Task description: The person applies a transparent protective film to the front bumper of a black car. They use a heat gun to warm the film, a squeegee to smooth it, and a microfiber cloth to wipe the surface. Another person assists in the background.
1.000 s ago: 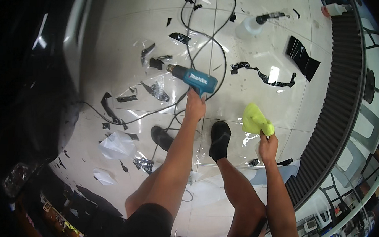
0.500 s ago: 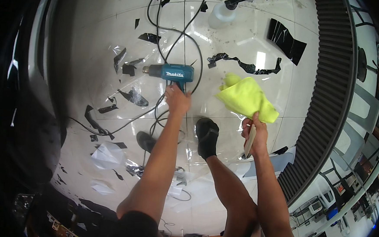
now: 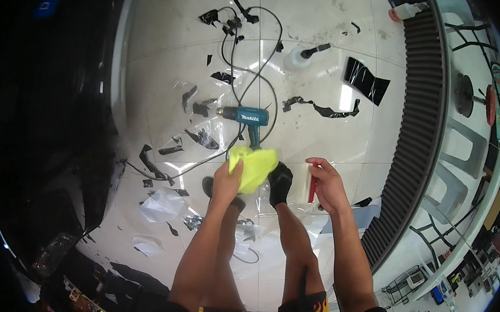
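My left hand (image 3: 225,183) is closed on a bright yellow-green cloth (image 3: 253,170), which hangs crumpled above the floor near my feet. To its right, my right hand (image 3: 328,185) grips a flat red and cream tool (image 3: 313,184) that looks like a squeegee; its fingers are wrapped around the upper part. Just beyond the cloth, a teal heat gun (image 3: 253,117) lies on its side on the floor, nozzle to the left, its black cord (image 3: 276,94) looping around it. No hand touches the heat gun.
Black film scraps (image 3: 202,139) and crumpled white paper (image 3: 161,205) litter the tiled floor. A white spray bottle (image 3: 296,59) stands farther off, near a black film sheet (image 3: 367,81). A dark glossy vehicle panel (image 3: 63,116) rises at left; a ribbed dark strip (image 3: 420,109) runs along the right.
My left hand has let go of the heat gun, leaving it on the floor. The cloth has passed from my right hand to my left. My right hand keeps the squeegee, its red side now showing.
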